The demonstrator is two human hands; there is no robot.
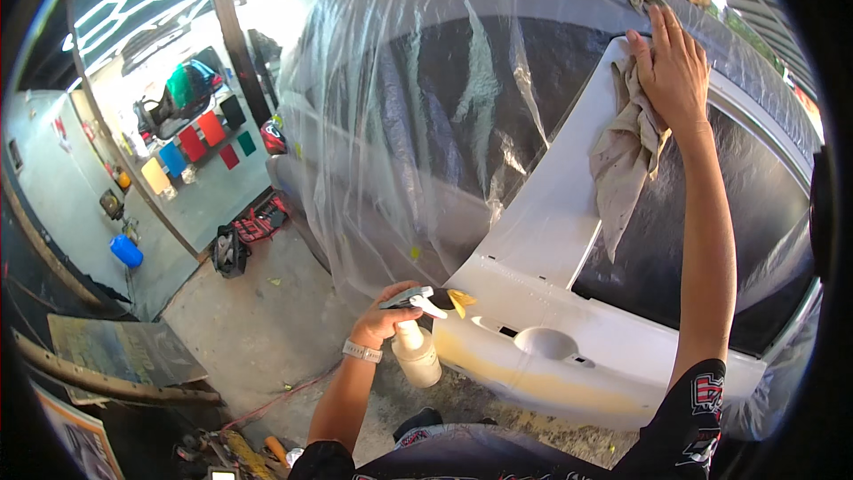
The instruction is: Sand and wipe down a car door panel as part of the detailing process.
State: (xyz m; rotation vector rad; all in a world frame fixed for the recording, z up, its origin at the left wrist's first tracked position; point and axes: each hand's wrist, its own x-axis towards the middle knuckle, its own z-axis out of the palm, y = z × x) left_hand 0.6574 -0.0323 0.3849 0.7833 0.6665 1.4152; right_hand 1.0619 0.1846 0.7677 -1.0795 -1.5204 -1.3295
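Note:
My left hand [381, 321] grips a cream trigger spray bottle [418, 357] by its neck, below the white and dark spray head. Beside the nozzle is a dark piece with a yellow sheet [461, 301], perhaps sandpaper; I cannot tell how it is held. Fingers extended, my right hand [673, 73] presses a grey-beige cloth [626, 160] against the upper end of the car door's window frame [553, 207]. Most of the cloth hangs down over the dark window. The white door panel [613, 347] has a recess for the handle and a yellowish patch along its lower part.
Clear plastic sheeting [426, 113] covers the car around the door. A black bag [229, 252] and a red-and-black tool set [260, 219] lie on the concrete floor [266, 320]. Further back are a blue container [126, 251] and a metal post [234, 33]. Tools lie near my feet, lower left.

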